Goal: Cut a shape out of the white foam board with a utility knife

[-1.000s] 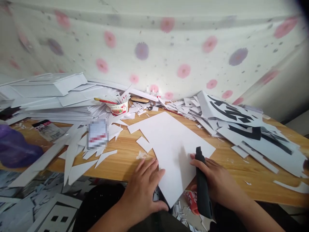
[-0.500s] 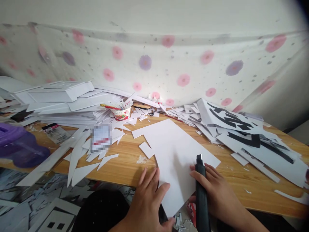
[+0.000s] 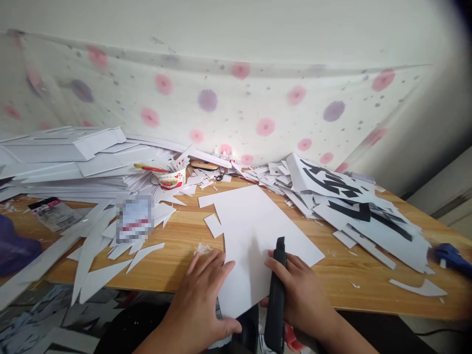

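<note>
A white foam-like board (image 3: 254,231) lies at an angle on the wooden table, its near end jutting past the front edge. My left hand (image 3: 202,295) is at the board's left edge, fingers stretched out and thumb apart from them. In my right hand (image 3: 298,290) is a black utility knife (image 3: 277,295), held nearly upright in view with its tip pointing away from me, over the board's right side. Just left of the board sits a small white offcut (image 3: 213,225).
White sheets (image 3: 99,162) pile up at the left, near a cup of strips (image 3: 171,177). Pointed offcuts (image 3: 106,280) cover the left front. Sheets with black lettering (image 3: 339,206) and a blue-handled tool (image 3: 452,256) lie right. A flowered sheet (image 3: 177,108) hangs behind.
My view has turned to the right, so most things sit farther left, and the blue-handled tool has come into sight. Both hands keep about the same places at the board.
</note>
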Motion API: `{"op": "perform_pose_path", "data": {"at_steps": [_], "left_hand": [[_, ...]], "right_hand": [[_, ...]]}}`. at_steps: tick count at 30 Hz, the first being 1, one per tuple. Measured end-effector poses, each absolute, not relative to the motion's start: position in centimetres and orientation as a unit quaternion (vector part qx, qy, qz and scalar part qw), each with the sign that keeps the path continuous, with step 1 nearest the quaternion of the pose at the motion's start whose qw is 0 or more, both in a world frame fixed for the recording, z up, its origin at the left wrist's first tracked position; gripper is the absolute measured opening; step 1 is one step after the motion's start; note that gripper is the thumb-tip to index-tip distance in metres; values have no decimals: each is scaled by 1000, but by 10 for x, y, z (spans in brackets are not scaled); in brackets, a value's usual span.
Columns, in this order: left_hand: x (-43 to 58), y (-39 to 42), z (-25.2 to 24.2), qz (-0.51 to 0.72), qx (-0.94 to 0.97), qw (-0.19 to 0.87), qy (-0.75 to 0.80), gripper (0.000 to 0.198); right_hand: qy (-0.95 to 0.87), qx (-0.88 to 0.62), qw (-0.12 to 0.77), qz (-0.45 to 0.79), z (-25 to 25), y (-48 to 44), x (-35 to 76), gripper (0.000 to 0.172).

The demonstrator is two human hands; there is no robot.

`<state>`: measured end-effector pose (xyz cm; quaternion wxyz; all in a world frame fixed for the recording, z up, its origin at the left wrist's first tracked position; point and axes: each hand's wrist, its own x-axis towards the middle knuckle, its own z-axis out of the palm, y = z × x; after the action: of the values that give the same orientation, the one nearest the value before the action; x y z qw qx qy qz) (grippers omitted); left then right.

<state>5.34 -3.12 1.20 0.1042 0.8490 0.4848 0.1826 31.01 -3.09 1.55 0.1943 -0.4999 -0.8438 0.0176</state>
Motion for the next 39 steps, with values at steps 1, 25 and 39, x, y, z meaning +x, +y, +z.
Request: {"op": "perform_pose_path", "data": {"at_steps": [1, 25, 39], "left_hand": [[51, -31, 11, 176, 851, 99, 485, 88], [31, -27, -12, 295, 872, -70, 384, 47], [36, -37, -25, 390, 863, -52, 317, 25]], "right_hand": [[-841, -504, 196, 21, 16, -31, 306, 59], [-780, -471, 385, 144, 10, -22, 317, 52], [-607, -400, 500, 471, 26, -7, 282, 40]]}}
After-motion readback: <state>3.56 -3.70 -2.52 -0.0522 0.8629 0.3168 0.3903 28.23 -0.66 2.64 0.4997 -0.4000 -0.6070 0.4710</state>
